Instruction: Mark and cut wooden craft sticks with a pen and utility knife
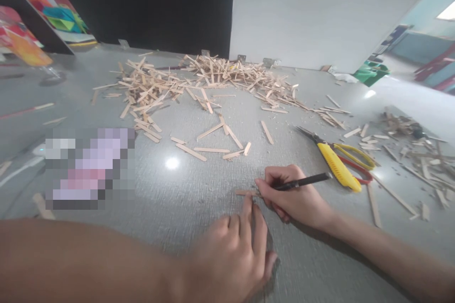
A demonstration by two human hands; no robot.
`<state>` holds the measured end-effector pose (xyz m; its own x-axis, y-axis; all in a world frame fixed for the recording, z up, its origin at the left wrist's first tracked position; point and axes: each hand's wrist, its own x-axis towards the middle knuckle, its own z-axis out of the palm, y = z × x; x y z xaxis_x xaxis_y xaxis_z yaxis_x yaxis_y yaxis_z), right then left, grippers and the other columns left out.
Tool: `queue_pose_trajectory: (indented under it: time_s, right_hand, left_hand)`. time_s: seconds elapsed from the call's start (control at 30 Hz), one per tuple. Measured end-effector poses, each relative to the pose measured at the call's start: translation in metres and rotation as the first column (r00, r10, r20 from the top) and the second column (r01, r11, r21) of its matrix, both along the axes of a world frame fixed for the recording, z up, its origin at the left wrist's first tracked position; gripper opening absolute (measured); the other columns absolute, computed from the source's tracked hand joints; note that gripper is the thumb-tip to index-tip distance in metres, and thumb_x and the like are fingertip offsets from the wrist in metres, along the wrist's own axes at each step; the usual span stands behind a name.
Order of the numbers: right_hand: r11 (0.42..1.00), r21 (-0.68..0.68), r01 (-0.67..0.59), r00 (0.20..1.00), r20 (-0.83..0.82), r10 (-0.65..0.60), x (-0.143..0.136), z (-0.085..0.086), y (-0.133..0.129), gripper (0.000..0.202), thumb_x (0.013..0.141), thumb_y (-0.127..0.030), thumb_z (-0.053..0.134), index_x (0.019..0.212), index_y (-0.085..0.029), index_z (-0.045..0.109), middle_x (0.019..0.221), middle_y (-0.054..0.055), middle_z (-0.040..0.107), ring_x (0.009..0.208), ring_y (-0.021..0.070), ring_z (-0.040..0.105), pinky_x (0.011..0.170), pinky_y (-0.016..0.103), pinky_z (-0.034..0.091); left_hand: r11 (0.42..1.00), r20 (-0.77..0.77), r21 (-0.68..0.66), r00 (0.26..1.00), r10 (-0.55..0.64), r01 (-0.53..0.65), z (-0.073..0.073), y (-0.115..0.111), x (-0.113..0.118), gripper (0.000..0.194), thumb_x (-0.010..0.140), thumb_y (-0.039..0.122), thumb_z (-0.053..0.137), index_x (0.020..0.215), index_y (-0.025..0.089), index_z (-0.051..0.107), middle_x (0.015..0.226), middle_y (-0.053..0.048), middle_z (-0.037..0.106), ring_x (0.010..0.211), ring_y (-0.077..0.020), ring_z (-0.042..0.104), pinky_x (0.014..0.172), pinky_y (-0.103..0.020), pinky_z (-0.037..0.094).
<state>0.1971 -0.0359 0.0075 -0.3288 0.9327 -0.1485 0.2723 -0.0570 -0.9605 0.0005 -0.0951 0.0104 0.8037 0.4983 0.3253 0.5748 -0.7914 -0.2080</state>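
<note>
A short wooden craft stick [242, 192] lies flat on the grey table [152, 213]. With fingers stretched out, my left hand [239, 251] presses a fingertip on the stick from the near side. My right hand [291, 196] is closed around a black pen [307, 181], its tip side down at the stick's right end. My right fingers hide the pen's tip and part of the stick. Beyond my hands, several loose craft sticks [211, 150] lie scattered.
A large heap of craft sticks [149, 83] spreads along the back. At right lie a yellow cutter [337, 165], scissors with red and yellow handles [355, 156] and broken stick pieces [426, 165]. A blurred-out phone-like object [92, 165] with a white cable [21, 168] is at left.
</note>
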Motion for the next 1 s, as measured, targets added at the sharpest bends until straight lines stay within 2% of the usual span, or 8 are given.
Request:
queue_pose_trajectory:
  time_s: [0.17,0.3,0.43,0.63,0.73,0.83,0.9,1.0]
  right_hand:
    - [0.999,-0.026,0.04,0.997,-0.062,-0.042,0.004,0.002,0.002,0.042,0.094,-0.037,0.071,0.062,-0.022,0.05,0.041,-0.007,0.053,0.028,0.0056,0.044,0.028,0.014,0.032]
    - [0.987,-0.053,0.15,0.979,-0.133,-0.156,0.008,0.005,0.007,0.047,0.093,-0.049,0.072,0.06,-0.021,0.054,0.035,-0.006,0.051,0.024,0.0051,0.036,0.026,0.014,0.029]
    - [0.976,-0.089,0.198,0.968,-0.14,-0.209,0.009,0.006,0.011,0.052,0.091,-0.059,0.071,0.06,-0.021,0.055,0.034,-0.006,0.049,0.024,0.0047,0.034,0.025,0.014,0.029]
    - [0.972,-0.104,0.209,0.958,-0.18,-0.225,0.008,0.005,0.013,0.053,0.087,-0.06,0.076,0.06,-0.021,0.054,0.038,-0.006,0.053,0.025,0.004,0.036,0.025,0.013,0.029]
    - [0.969,-0.111,0.219,0.954,-0.182,-0.237,0.009,0.003,0.013,0.052,0.091,-0.06,0.072,0.061,-0.02,0.055,0.039,-0.005,0.054,0.026,0.0043,0.035,0.025,0.013,0.029]
    - [0.964,-0.118,0.24,0.945,-0.198,-0.259,0.01,0.002,0.014,0.05,0.092,-0.056,0.071,0.061,-0.021,0.056,0.037,-0.007,0.05,0.026,0.0047,0.034,0.025,0.013,0.028]
    - [0.96,-0.118,0.254,0.938,-0.211,-0.274,0.01,0.003,0.014,0.049,0.092,-0.055,0.072,0.061,-0.02,0.056,0.036,-0.007,0.049,0.026,0.0048,0.034,0.025,0.013,0.027]
    - [0.96,-0.115,0.256,0.935,-0.223,-0.276,0.01,0.003,0.015,0.049,0.093,-0.054,0.071,0.06,-0.02,0.056,0.036,-0.006,0.05,0.026,0.0052,0.035,0.025,0.013,0.027]
  left_hand:
    - [0.999,0.063,-0.022,0.997,0.044,-0.043,-0.002,0.0,-0.001,0.055,0.107,0.036,0.038,0.132,-0.003,0.067,0.123,-0.024,0.075,0.107,-0.0356,0.071,0.086,-0.042,0.058]
    - [0.979,0.025,-0.191,0.997,0.078,-0.072,-0.002,0.006,-0.004,0.071,0.107,0.054,0.031,0.147,0.0,0.056,0.133,-0.025,0.067,0.119,-0.043,0.062,0.097,-0.057,0.052]
    - [0.95,0.01,-0.31,0.999,0.041,-0.035,0.0,0.013,-0.004,0.071,0.108,0.054,0.029,0.149,0.001,0.053,0.141,-0.028,0.059,0.133,-0.0482,0.053,0.111,-0.069,0.041]
    - [0.874,0.062,-0.485,0.995,0.072,-0.033,0.002,0.017,-0.005,0.062,0.107,0.055,0.036,0.159,0.022,0.039,0.148,-0.023,0.054,0.143,-0.0485,0.047,0.114,-0.08,0.033]
    - [0.875,0.097,-0.483,0.994,0.045,0.008,0.001,0.016,-0.006,0.046,0.105,0.043,0.044,0.143,0.018,0.051,0.154,-0.026,0.048,0.149,-0.0493,0.039,0.116,-0.079,0.032]
    - [0.907,0.166,-0.419,0.986,0.033,0.04,0.001,0.014,-0.004,0.031,0.098,0.019,0.047,0.127,0.011,0.051,0.156,-0.031,0.043,0.148,-0.0492,0.041,0.116,-0.076,0.036]
    - [0.926,0.24,-0.375,0.969,0.066,0.03,0.001,0.016,-0.002,0.029,0.093,0.008,0.045,0.122,0.011,0.047,0.151,-0.032,0.047,0.145,-0.0468,0.045,0.114,-0.075,0.04]
    - [0.919,0.333,-0.391,0.923,0.191,-0.05,-0.003,0.024,0.0,0.037,0.092,0.006,0.043,0.129,0.012,0.041,0.147,-0.028,0.05,0.143,-0.0428,0.048,0.115,-0.073,0.041]
